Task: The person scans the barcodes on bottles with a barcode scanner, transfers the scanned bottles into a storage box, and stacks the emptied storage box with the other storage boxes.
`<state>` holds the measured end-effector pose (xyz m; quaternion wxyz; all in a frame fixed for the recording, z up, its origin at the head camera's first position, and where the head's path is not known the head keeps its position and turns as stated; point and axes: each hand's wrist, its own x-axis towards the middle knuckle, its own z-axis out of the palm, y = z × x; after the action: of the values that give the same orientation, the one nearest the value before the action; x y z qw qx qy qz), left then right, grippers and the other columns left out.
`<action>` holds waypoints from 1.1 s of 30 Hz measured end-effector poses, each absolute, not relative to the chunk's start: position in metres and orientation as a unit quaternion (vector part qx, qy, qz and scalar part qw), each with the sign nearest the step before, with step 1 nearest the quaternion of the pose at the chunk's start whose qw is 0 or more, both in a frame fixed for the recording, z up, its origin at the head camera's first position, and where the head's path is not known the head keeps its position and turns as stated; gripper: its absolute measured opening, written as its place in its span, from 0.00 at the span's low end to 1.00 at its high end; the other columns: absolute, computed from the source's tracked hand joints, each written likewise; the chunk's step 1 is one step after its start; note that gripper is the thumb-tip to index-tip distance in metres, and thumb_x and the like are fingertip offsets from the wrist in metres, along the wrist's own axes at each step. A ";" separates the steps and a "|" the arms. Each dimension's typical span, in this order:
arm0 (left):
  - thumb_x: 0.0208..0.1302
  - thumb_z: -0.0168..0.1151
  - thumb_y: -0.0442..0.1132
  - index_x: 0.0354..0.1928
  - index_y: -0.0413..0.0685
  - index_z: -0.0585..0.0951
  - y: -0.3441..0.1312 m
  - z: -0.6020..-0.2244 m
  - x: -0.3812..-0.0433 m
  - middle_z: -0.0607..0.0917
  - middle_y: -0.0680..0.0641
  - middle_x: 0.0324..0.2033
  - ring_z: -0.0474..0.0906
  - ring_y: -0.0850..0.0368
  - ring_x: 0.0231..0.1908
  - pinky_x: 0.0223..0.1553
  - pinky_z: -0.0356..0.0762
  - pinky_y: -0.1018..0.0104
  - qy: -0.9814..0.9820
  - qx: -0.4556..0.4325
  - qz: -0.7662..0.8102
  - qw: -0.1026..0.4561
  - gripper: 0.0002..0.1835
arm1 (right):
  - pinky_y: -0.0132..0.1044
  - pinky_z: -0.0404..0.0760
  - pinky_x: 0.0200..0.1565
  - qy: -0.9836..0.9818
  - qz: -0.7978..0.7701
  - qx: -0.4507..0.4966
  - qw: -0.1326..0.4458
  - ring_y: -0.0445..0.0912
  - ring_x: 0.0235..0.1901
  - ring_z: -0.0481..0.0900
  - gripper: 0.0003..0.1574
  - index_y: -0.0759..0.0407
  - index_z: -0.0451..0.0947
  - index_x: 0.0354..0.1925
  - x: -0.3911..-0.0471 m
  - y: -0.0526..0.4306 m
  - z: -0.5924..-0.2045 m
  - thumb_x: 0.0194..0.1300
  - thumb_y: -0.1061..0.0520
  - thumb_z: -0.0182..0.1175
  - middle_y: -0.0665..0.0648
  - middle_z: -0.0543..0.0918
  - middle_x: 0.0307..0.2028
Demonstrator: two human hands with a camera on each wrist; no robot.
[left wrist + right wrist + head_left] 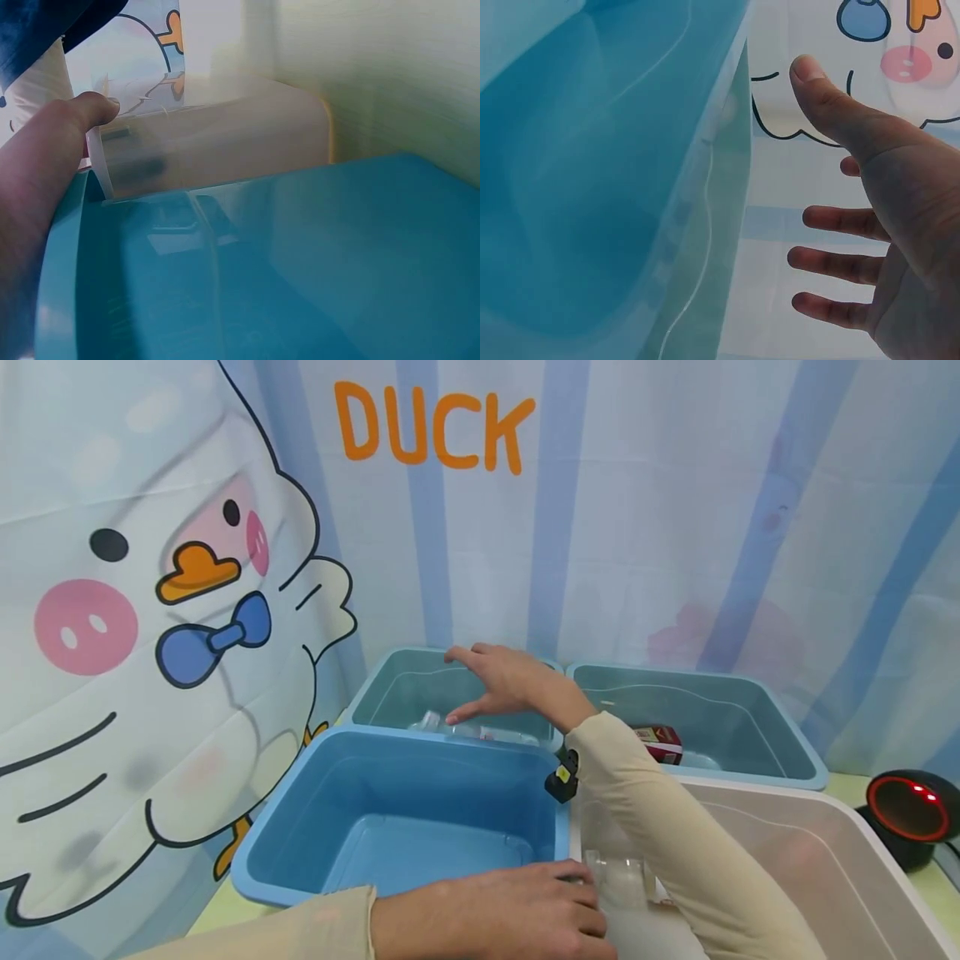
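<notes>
My right hand [510, 681] reaches over the back left teal bin [360, 702], fingers and thumb spread apart with nothing between them. Below it in that bin lie clear plastic pieces [480, 732], bottle-like in shape. In the right wrist view the same hand [907, 202] appears with its fingers spaced out. My left hand [502, 910] lies palm down across the rims where the blue bin [300, 810] meets the white bin [757, 827]. Its thumb [97, 109] is straight; the fingertips are hidden. Clear containers [622, 877] stand beside its fingers in the white bin.
The back right teal bin [765, 727] holds a dark red box [662, 743]. A black device with a red-lit ring [907, 810] stands at the far right. Behind the bins hangs a curtain [637, 527] with a duck print.
</notes>
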<state>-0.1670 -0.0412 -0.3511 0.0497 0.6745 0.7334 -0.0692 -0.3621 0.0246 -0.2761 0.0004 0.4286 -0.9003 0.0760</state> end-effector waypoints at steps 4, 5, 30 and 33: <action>0.81 0.53 0.55 0.67 0.64 0.79 -0.041 -0.351 -0.166 0.82 0.64 0.58 0.72 0.69 0.61 0.73 0.48 0.71 0.732 0.675 -0.076 0.043 0.19 | 0.53 0.77 0.59 -0.903 0.074 0.424 -0.005 0.52 0.62 0.75 0.58 0.45 0.59 0.78 -0.357 0.029 -0.270 0.61 0.23 0.66 0.57 0.71 0.68; 0.81 0.53 0.54 0.67 0.64 0.79 -0.041 -0.351 -0.166 0.82 0.64 0.58 0.72 0.69 0.60 0.73 0.49 0.71 0.732 0.676 -0.078 0.041 0.19 | 0.53 0.77 0.60 -0.902 0.076 0.424 -0.006 0.52 0.63 0.75 0.58 0.45 0.59 0.78 -0.355 0.031 -0.269 0.61 0.23 0.65 0.57 0.71 0.68; 0.79 0.55 0.57 0.66 0.65 0.80 -0.040 -0.351 -0.165 0.83 0.65 0.57 0.73 0.71 0.59 0.73 0.50 0.70 0.732 0.677 -0.063 0.042 0.19 | 0.52 0.78 0.60 -0.884 0.049 0.465 0.017 0.52 0.62 0.76 0.54 0.46 0.63 0.77 -0.295 0.098 -0.248 0.63 0.25 0.65 0.57 0.72 0.68; 0.80 0.54 0.57 0.65 0.65 0.80 -0.040 -0.351 -0.165 0.83 0.65 0.56 0.73 0.71 0.59 0.73 0.51 0.70 0.731 0.679 -0.064 0.037 0.19 | 0.52 0.79 0.59 -0.879 0.037 0.475 0.033 0.52 0.60 0.78 0.54 0.48 0.64 0.77 -0.286 0.110 -0.250 0.64 0.24 0.64 0.56 0.73 0.67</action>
<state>-0.1646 -0.0401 -0.3507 0.0374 0.6786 0.7307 -0.0644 -0.2862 0.1096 -0.2495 0.0331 0.4749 -0.8786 0.0372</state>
